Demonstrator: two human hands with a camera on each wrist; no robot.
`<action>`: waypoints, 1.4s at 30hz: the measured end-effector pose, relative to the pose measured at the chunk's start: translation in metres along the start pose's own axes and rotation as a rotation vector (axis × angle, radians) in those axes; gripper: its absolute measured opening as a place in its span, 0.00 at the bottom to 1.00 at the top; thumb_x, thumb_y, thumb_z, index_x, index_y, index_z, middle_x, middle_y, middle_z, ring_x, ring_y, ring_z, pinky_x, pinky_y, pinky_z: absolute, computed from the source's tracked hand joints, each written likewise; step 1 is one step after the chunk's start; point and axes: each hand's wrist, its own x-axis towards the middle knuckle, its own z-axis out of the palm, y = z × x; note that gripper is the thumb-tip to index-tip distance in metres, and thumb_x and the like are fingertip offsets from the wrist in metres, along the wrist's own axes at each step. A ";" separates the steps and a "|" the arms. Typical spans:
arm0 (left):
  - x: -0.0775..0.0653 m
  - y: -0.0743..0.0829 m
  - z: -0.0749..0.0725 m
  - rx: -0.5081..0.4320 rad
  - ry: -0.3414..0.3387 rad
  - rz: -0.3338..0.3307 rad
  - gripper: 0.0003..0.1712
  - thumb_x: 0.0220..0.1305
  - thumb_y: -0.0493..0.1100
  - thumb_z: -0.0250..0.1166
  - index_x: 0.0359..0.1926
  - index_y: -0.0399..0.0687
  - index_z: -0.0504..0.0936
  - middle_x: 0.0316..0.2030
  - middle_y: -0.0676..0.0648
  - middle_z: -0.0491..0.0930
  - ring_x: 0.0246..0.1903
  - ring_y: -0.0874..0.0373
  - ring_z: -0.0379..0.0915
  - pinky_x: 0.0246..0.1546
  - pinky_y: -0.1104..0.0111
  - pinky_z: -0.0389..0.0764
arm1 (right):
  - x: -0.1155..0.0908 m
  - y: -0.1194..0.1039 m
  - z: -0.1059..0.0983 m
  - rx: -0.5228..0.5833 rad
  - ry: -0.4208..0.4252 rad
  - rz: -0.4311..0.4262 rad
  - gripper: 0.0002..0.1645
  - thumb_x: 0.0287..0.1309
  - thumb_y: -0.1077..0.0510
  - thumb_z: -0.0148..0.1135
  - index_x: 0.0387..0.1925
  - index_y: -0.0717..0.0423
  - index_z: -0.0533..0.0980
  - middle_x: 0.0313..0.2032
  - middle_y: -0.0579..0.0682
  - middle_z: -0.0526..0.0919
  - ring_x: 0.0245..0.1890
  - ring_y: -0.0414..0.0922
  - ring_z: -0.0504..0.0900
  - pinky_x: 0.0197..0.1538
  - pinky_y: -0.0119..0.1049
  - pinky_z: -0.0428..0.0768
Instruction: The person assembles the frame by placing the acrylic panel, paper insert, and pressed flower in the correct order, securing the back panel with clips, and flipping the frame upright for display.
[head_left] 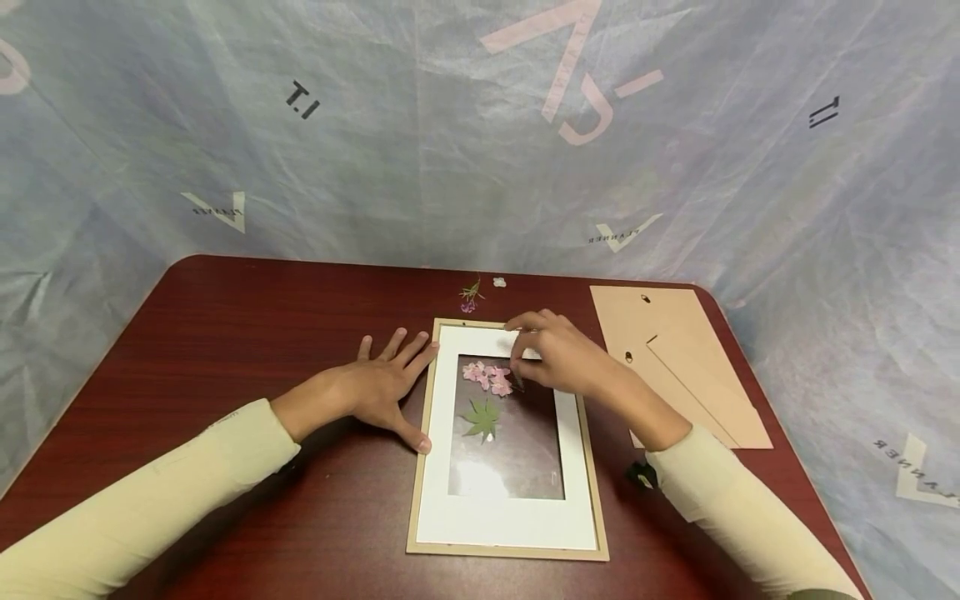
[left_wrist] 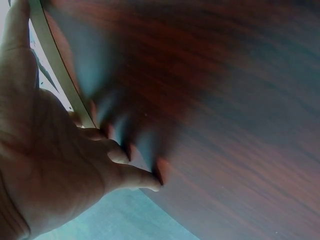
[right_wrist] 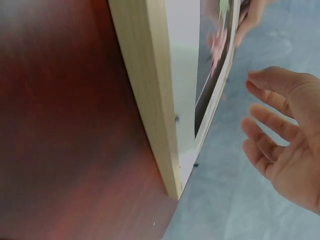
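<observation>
Left hand (head_left: 380,390) spread, thumb and fingertips against the frame (head_left: 510,552) just to its right, likely to steady it; right hand (head_left: 561,357) curled above, can't tell whether pinching anything; pink flowers (head_left: 500,385) beside its fingertips, green leaf (head_left: 480,417) between hands, seemingly grouped.

Frame (right_wrist: 150,85) is made of smooth, matt wood, fitted with paper-like mat (head_left: 510,522) and glossy pane (head_left: 517,450). Table (head_left: 225,350) is finished in glossy, grained wood. Backdrop (head_left: 420,167) is formed of thin, creased sheeting.

A greyish sheet (head_left: 360,167) printed with lettering (head_left: 302,101) hangs behind a dark red-brown, wood-grained table (head_left: 225,350).
</observation>
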 end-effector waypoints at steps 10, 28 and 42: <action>0.002 -0.002 0.002 -0.009 -0.004 -0.005 0.92 0.51 0.86 0.78 0.94 0.52 0.30 0.93 0.38 0.26 0.91 0.31 0.18 0.83 0.20 0.30 | 0.046 0.052 0.008 0.133 0.099 0.298 0.07 0.71 0.58 0.74 0.41 0.57 0.93 0.43 0.55 0.94 0.43 0.51 0.90 0.49 0.49 0.87; 0.001 0.001 0.004 -0.002 -0.003 -0.003 0.92 0.51 0.86 0.78 0.94 0.51 0.30 0.93 0.38 0.26 0.92 0.31 0.18 0.83 0.21 0.30 | 0.101 0.091 0.029 0.084 0.066 0.417 0.12 0.79 0.56 0.71 0.50 0.60 0.93 0.58 0.62 0.90 0.63 0.60 0.85 0.69 0.56 0.84; -0.003 -0.001 0.005 0.001 0.007 -0.012 0.93 0.50 0.85 0.79 0.94 0.51 0.30 0.93 0.38 0.27 0.92 0.31 0.18 0.83 0.20 0.31 | 0.120 0.088 0.038 0.053 0.041 0.511 0.13 0.83 0.57 0.65 0.53 0.57 0.92 0.60 0.59 0.90 0.61 0.58 0.89 0.65 0.55 0.88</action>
